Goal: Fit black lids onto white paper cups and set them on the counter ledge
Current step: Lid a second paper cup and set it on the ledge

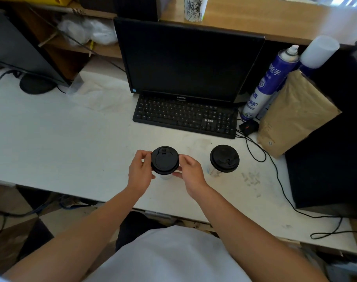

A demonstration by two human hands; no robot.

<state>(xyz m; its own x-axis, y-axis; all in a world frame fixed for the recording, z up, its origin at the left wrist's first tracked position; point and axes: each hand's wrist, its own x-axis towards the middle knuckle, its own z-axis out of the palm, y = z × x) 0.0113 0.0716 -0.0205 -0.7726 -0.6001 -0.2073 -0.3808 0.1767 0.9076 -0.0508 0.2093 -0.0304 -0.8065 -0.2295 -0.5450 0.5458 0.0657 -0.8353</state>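
Observation:
A black lid [165,160] sits on top of a white paper cup [165,176] that stands on the white desk, near its front edge. My left hand [140,171] grips the lid's left rim and my right hand [190,173] grips its right rim, thumbs on top. The cup's body is mostly hidden under the lid and my fingers. To the right stands a second white cup [213,171] with a black lid [224,158] on it, untouched. On the wooden counter ledge [255,21] at the back stands a printed white cup [195,8] without a lid.
A black monitor [188,62] and keyboard [185,116] fill the desk behind the cups. Right of them are a blue spray can [269,84], a brown paper bag [295,112] and a black cable [279,180]. A second monitor [20,47] stands at the far left.

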